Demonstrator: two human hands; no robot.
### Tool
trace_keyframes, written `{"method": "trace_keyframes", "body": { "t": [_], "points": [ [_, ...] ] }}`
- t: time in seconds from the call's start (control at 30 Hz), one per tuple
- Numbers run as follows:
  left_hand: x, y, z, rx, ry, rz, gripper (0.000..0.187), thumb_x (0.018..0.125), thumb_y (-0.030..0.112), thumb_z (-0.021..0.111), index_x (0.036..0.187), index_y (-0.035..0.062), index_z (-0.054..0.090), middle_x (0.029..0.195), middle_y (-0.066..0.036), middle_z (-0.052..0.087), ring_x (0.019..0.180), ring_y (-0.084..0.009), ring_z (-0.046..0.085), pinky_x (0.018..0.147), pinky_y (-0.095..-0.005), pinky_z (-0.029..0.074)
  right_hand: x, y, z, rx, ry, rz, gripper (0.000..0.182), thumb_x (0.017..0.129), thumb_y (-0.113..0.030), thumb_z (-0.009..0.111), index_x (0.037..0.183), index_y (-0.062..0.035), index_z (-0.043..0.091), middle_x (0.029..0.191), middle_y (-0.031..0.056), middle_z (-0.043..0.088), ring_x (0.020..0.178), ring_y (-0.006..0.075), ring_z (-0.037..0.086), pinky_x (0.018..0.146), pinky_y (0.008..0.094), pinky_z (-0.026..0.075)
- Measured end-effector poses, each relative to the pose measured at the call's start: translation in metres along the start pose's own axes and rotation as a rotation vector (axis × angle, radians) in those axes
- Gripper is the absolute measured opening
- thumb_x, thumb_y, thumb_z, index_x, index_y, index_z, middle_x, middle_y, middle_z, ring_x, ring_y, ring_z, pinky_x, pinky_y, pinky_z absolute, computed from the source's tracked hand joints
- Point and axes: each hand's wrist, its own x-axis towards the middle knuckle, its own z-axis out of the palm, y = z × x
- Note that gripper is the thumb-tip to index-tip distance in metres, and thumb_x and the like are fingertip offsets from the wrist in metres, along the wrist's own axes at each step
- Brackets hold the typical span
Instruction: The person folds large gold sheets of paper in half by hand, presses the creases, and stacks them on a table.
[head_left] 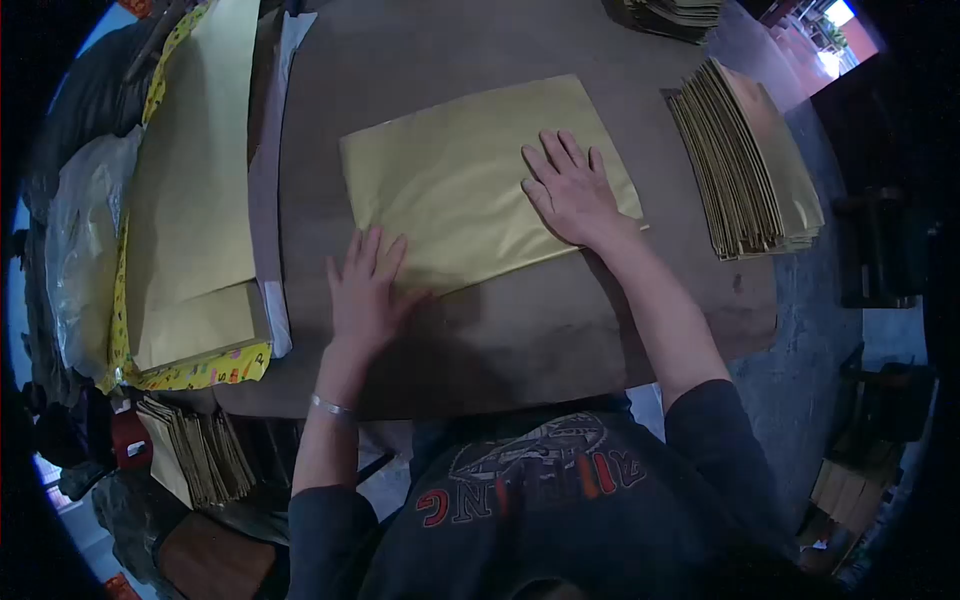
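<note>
A gold paper sheet (470, 190), seemingly folded along its near edge, lies on the brown-covered table in front of me. My right hand (572, 190) rests flat on its right part with the fingers spread. At the sheet's near left corner is my left hand (365, 290), fingers apart, its tips touching the edge. The thumb side of that hand is in shadow. Neither hand grips anything.
To the left lies a stack of large gold sheets (195, 170) on yellow printed wrapping (215, 372). A pile of folded gold sheets (740, 160) stands at the right, another stack (668, 15) at the far edge. More folded sheets (205, 455) sit below the table's left side.
</note>
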Motion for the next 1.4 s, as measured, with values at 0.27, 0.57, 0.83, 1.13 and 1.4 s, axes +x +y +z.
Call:
{"method": "trace_keyframes", "body": {
  "t": [0.27,0.57,0.83,1.13,1.4],
  "points": [
    [-0.007,-0.01,0.001,-0.039,-0.006,0.029,0.069,0.083,0.04,0.07,0.144,0.0175,0.045,0.156,-0.014,0.029,0.146,-0.0362,0.022,0.109,-0.0702,0.019,0.008,-0.12,0.021,0.217,0.209,-0.198,0.066,0.097,-0.043,0.044,0.146,-0.0007,0.033,0.152,0.0271,0.026,0.145,0.0421,0.017,0.111,0.06,0.022],
    [-0.005,-0.013,0.011,0.025,-0.028,0.013,0.063,0.087,0.036,0.063,0.144,0.015,0.046,0.157,-0.012,0.029,0.146,-0.037,0.021,0.109,-0.0708,0.018,0.007,-0.16,0.04,0.536,0.303,-0.306,0.07,0.095,-0.047,0.047,0.145,0.0009,0.035,0.153,0.0281,0.027,0.145,0.0453,0.015,0.116,0.0563,0.018],
    [-0.005,-0.007,0.005,-0.031,-0.008,0.007,0.066,0.086,0.046,0.065,0.144,0.0208,0.047,0.157,-0.011,0.028,0.147,-0.0372,0.02,0.109,-0.0701,0.019,-0.019,-0.042,0.016,0.18,0.309,-0.092,0.063,0.096,-0.043,0.05,0.144,-0.0038,0.037,0.15,0.0228,0.031,0.143,0.0438,0.021,0.113,0.0581,0.022],
    [-0.004,0.0,-0.005,-0.004,-0.048,-0.003,0.067,0.085,0.043,0.068,0.144,0.0212,0.046,0.156,-0.016,0.028,0.146,-0.0385,0.02,0.107,-0.0721,0.021,-0.05,0.049,0.004,-0.021,0.285,0.175,0.06,0.098,-0.045,0.047,0.146,-0.0097,0.037,0.153,0.0158,0.031,0.146,0.0381,0.02,0.113,0.0626,0.021],
    [0.067,0.166,0.021,-0.337,0.13,0.316,0.064,0.091,0.047,0.056,0.142,0.011,0.045,0.153,-0.019,0.032,0.145,-0.0348,0.024,0.11,-0.0648,0.023,-0.048,0.054,0.012,-0.083,0.317,0.098,0.054,0.099,-0.038,0.047,0.144,-0.0088,0.04,0.151,0.0161,0.036,0.143,0.0378,0.025,0.112,0.0583,0.024]
  ]
}}
